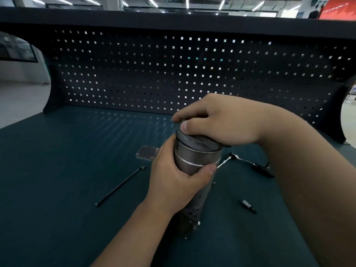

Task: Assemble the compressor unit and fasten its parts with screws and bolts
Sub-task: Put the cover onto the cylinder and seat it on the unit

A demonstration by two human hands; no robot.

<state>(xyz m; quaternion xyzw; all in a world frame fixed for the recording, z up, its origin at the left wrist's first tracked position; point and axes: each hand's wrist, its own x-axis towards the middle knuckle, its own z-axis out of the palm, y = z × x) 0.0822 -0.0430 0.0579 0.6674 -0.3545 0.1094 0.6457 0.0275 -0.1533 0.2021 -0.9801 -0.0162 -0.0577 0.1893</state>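
A grey metal compressor cylinder (196,158) stands upright on the dark bench mat (67,170). My left hand (173,178) grips its side, thumb across the front. My right hand (217,120) sits over the top, fingers curled round a darker cap piece (200,142) seated on the cylinder. The lower body of the unit (192,214) shows several small screw holes. A long black bolt (120,185) lies to the left, and a flat metal plate (146,153) lies behind my left hand.
A ratchet wrench (248,162) lies to the right of the cylinder, and a small socket bit (249,206) lies nearer on the right. A dark pegboard (154,74) rises along the back of the bench.
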